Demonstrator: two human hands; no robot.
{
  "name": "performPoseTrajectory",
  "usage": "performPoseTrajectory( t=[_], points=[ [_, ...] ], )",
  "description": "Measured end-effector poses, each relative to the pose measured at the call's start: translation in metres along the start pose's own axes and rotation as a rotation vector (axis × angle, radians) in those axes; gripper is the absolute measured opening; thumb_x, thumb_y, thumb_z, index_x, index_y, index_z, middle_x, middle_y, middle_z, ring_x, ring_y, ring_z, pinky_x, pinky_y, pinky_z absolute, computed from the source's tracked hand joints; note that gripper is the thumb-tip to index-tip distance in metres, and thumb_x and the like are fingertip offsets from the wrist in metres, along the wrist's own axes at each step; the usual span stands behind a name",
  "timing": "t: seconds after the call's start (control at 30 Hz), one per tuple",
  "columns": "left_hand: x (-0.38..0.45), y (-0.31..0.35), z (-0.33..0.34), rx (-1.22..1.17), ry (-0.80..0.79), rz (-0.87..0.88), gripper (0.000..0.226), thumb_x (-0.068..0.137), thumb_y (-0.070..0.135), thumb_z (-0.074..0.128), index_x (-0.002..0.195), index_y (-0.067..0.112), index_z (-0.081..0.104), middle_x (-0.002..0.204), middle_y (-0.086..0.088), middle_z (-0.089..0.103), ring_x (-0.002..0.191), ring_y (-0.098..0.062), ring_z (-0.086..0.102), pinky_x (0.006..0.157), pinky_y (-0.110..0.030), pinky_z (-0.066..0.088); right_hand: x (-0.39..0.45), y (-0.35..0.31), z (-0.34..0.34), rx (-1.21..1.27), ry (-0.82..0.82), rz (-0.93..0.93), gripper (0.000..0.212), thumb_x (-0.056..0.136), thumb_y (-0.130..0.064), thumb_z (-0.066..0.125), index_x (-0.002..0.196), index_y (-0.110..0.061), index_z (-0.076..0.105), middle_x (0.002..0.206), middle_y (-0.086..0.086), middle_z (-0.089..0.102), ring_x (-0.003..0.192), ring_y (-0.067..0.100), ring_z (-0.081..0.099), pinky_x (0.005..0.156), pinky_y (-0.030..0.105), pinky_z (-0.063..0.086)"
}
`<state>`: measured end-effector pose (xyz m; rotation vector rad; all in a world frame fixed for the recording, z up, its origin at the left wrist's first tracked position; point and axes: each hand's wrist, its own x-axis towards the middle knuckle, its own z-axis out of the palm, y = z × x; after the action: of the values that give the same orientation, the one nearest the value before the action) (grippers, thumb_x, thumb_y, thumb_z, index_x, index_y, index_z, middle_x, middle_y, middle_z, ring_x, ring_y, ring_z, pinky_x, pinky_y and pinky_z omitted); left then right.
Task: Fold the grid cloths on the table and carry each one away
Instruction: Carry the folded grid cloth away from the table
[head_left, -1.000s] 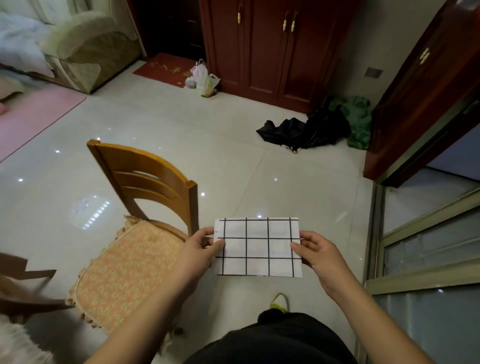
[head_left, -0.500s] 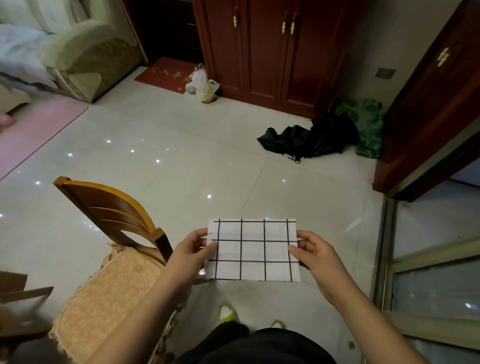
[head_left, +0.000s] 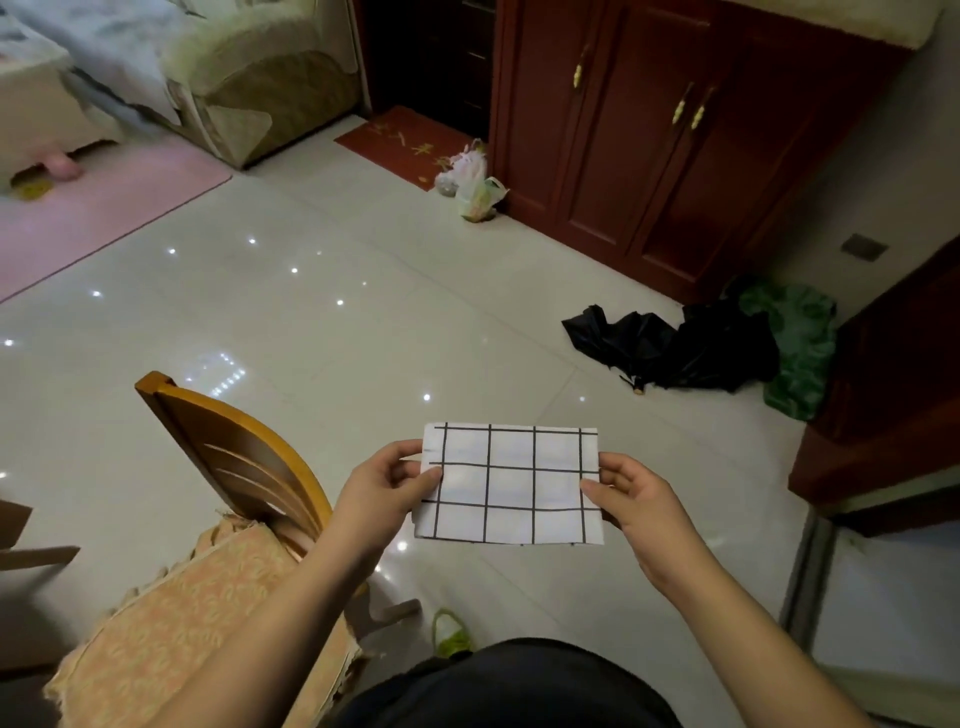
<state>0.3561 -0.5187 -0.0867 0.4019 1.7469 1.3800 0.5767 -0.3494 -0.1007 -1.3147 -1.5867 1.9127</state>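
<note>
Both forearms extend forward, bare. Left hand (head_left: 384, 483) pinches the left edge of the folded grid cloth (head_left: 511, 486), thumb on top; right hand (head_left: 631, 496) pinches the right edge likewise, fingers curled beneath.

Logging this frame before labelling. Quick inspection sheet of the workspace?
Surface: no table in view; glossy tiled floor.
Job's things: folded grid cloth held flat in the air.
Clutter: black umbrella, green bag, plastic bags on floor.
Grippers: left hand and right hand pinch the cloth's opposite short edges.
Cables: nothing seen.
Surroundings: wooden chair with cushion, red cabinet, sofa, pink rug.
</note>
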Motion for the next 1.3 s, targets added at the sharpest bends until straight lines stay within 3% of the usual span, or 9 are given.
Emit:
performPoseTrajectory(
  t=[0.2,0.4,0.53,0.77,0.93,1.1,1.3],
  points=[
    [0.04,0.017,-0.027,0.048,0.085,0.038,0.022,0.089,0.011,0.068,0.108,0.022,0.065,0.082,0.002,0.073,0.08,-0.013,0.072,0.067,-0.021,0.054,0.049,-0.034,0.033,-0.028,-0.069,-0.022,0.025,0.091,-0.003,0.062,0.108,-0.02,0.067,0.105,0.013,0.071,0.093,0.023,0.071,0.082,0.032,0.055],
    [0.074,0.023,-0.042,0.059,0.208,0.02,0.022,0.089,0.013,0.068,0.106,0.027,0.065,0.087,-0.001,0.072,0.081,-0.015,0.071,0.073,-0.028,0.056,0.11,-0.05,0.048,-0.108,-0.153,0.006,0.03,0.087,-0.011,0.069,0.115,-0.021,0.065,0.111,0.021,0.065,0.102,0.032,0.067,0.097,0.047,0.052],
    [0.103,0.025,-0.043,0.011,0.283,-0.021,0.023,0.089,0.009,0.068,0.107,0.023,0.066,0.088,-0.005,0.072,0.083,-0.02,0.072,0.074,-0.029,0.055,0.158,-0.06,0.055,-0.126,-0.207,0.037,0.03,0.086,-0.01,0.07,0.114,-0.021,0.066,0.108,0.015,0.069,0.101,0.028,0.068,0.097,0.047,0.052],
    [0.157,0.052,-0.03,-0.099,0.438,-0.101,0.024,0.089,0.008,0.068,0.11,0.018,0.066,0.081,-0.004,0.07,0.071,-0.017,0.069,0.056,-0.021,0.049,0.259,-0.098,0.06,-0.185,-0.391,0.055,0.032,0.086,-0.009,0.071,0.115,-0.021,0.064,0.102,0.014,0.071,0.099,0.029,0.069,0.097,0.046,0.052],
    [0.188,0.073,-0.014,-0.188,0.521,-0.126,0.025,0.09,0.005,0.066,0.113,0.015,0.065,0.083,-0.005,0.071,0.081,-0.026,0.071,0.079,-0.043,0.055,0.315,-0.129,0.064,-0.226,-0.504,0.078,0.035,0.086,-0.012,0.071,0.118,-0.022,0.063,0.102,0.009,0.072,0.097,0.024,0.07,0.096,0.044,0.053],
    [0.202,0.082,-0.013,-0.262,0.599,-0.142,0.024,0.091,0.005,0.064,0.114,0.015,0.065,0.092,-0.012,0.072,0.09,-0.031,0.071,0.086,-0.048,0.054,0.348,-0.148,0.081,-0.241,-0.577,0.078,0.032,0.087,-0.008,0.069,0.117,-0.02,0.063,0.1,0.01,0.072,0.095,0.023,0.07,0.087,0.034,0.054],
    [0.205,0.083,-0.026,-0.335,0.664,-0.153,0.026,0.092,0.003,0.061,0.117,0.01,0.063,0.101,-0.018,0.072,0.092,-0.03,0.07,0.086,-0.046,0.055,0.366,-0.161,0.113,-0.273,-0.67,0.088,0.03,0.088,-0.007,0.067,0.115,-0.021,0.063,0.097,0.008,0.072,0.09,0.019,0.07,0.084,0.032,0.054]
  ],
)
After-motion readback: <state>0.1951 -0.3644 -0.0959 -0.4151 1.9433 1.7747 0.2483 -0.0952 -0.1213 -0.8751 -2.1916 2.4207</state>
